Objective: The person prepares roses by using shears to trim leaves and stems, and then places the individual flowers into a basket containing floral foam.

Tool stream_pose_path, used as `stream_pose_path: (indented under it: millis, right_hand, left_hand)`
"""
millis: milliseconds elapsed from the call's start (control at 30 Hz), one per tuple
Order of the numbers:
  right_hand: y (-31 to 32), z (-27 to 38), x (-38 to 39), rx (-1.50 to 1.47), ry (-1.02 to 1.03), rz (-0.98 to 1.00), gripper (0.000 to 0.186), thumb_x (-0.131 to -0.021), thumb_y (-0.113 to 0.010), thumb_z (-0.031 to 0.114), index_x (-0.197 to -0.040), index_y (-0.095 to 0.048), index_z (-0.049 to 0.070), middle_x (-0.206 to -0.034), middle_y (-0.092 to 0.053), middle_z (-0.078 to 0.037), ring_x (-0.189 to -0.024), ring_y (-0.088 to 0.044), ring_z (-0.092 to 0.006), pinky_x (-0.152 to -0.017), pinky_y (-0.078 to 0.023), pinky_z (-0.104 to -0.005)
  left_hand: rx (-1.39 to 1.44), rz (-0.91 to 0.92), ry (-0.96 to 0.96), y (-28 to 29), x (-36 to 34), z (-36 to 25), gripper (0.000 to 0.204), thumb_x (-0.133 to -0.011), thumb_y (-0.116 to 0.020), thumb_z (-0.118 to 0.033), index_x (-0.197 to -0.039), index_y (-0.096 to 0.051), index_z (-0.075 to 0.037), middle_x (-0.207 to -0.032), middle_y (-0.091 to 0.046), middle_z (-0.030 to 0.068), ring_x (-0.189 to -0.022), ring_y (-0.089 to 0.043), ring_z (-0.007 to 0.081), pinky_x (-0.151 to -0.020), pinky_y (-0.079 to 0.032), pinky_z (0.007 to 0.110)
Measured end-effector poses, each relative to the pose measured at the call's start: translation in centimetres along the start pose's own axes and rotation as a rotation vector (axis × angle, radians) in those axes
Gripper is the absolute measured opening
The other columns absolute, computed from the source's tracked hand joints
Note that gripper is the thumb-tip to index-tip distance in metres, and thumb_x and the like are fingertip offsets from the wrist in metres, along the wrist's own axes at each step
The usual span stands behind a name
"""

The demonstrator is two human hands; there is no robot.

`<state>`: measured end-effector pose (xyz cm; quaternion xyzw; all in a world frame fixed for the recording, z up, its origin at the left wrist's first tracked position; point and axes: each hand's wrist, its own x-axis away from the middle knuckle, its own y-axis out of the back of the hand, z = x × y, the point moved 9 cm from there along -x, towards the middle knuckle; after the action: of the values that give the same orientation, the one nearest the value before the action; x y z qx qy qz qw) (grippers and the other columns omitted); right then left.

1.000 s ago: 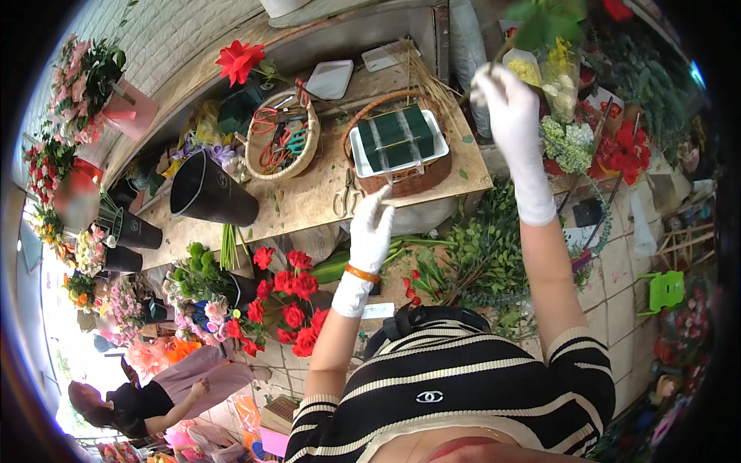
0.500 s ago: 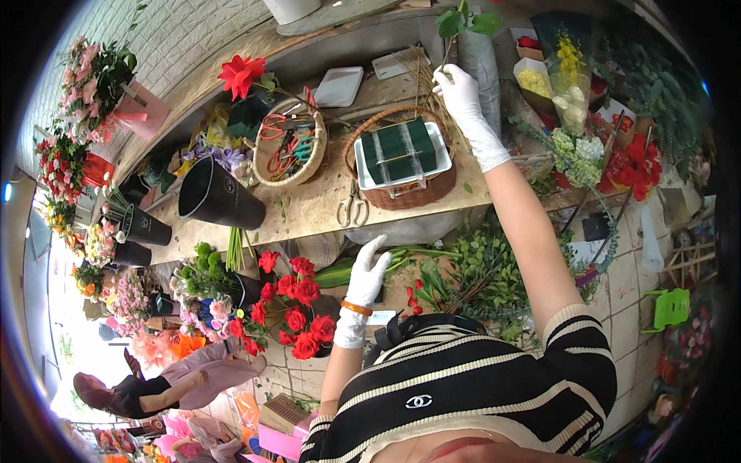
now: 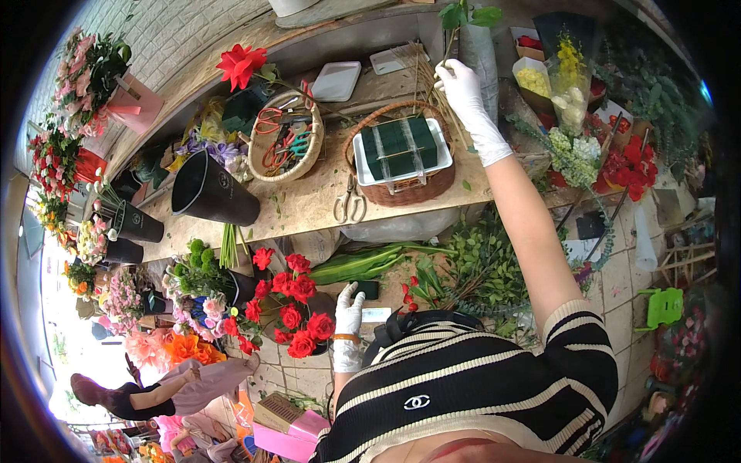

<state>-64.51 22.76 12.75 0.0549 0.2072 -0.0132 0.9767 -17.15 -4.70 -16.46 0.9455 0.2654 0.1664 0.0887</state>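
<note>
At the far side of the workbench, my white-gloved right hand (image 3: 464, 85) pinches a green rose stem (image 3: 454, 38). Leaves show above the fingers; its top runs out of view. Close to my body, my left hand (image 3: 349, 310), also gloved, holds nothing, with its fingers loosely apart beside a bunch of red roses (image 3: 290, 316). Nearer the middle of the bench, a brown wicker basket (image 3: 413, 190) holds a white tray with dark green floral foam (image 3: 400, 149) taped across its top. Scissors (image 3: 350, 207) lie just left of that basket.
A smaller basket of tools (image 3: 284, 163), a black bucket (image 3: 212, 191) and one red rose (image 3: 241, 65) are on the left. Cut foliage (image 3: 478, 266) lies below the bench. Wrapped flowers (image 3: 571, 96) stand right. Another person (image 3: 139, 397) is at lower left.
My left hand has dropped back from the bench's front edge toward my body. My right hand, still pinching the rose stem, has shifted slightly, and the stem's red top has left the view.
</note>
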Motion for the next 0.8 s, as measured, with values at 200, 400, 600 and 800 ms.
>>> stream_pose_path:
  millis: [200, 400, 600, 800]
  right_hand:
    - [-0.2, -0.4, -0.5, 0.097, 0.013, 0.055, 0.023, -0.084, -0.063, 0.021, -0.093, -0.063, 0.000, -0.074, -0.067, -0.010, -0.061, -0.066, -0.0161, -0.056, -0.049, -0.0280]
    - [-0.2, 1.6, 0.3, 0.198, 0.073, 0.043, 0.022, -0.084, -0.063, 0.022, -0.087, -0.063, 0.000, -0.073, -0.065, -0.015, -0.062, -0.067, -0.0206, -0.059, -0.050, -0.0318]
    - [-0.5, 2.3, 0.8, 0.166, 0.015, 0.038, 0.020, -0.085, -0.062, 0.020, -0.089, -0.063, 0.000, -0.073, -0.067, -0.012, -0.063, -0.066, -0.0180, -0.059, -0.050, -0.0287]
    - [-0.1, 1.3, 0.9, 0.134, 0.045, -0.003, 0.021, -0.085, -0.062, 0.018, -0.094, -0.063, -0.001, -0.076, -0.067, -0.014, -0.065, -0.067, -0.0186, -0.059, -0.051, -0.0292]
  left_hand:
    - [-0.112, 0.006, -0.067, -0.5, -0.3, -0.4, 0.040, -0.084, -0.064, -0.015, -0.122, -0.058, -0.006, -0.134, -0.046, 0.0157, -0.119, -0.048, 0.0245, -0.098, -0.039, 0.032]
    - [-0.291, 0.043, -0.080, -1.5, 0.2, -1.6, 0.043, -0.083, -0.065, -0.019, -0.123, -0.057, -0.007, -0.137, -0.042, 0.0186, -0.112, -0.053, 0.0228, -0.089, -0.045, 0.031]
    - [-0.345, 0.054, -0.104, -1.9, 0.3, -2.6, 0.044, -0.082, -0.065, -0.019, -0.123, -0.057, -0.007, -0.137, -0.042, 0.0171, -0.082, -0.062, 0.0167, -0.081, -0.049, 0.031]
    - [-0.323, 0.112, -0.066, -2.9, 0.0, -2.0, 0.045, -0.082, -0.064, -0.019, -0.124, -0.056, -0.006, -0.139, -0.041, 0.0165, -0.077, -0.061, 0.0143, -0.080, -0.049, 0.029]
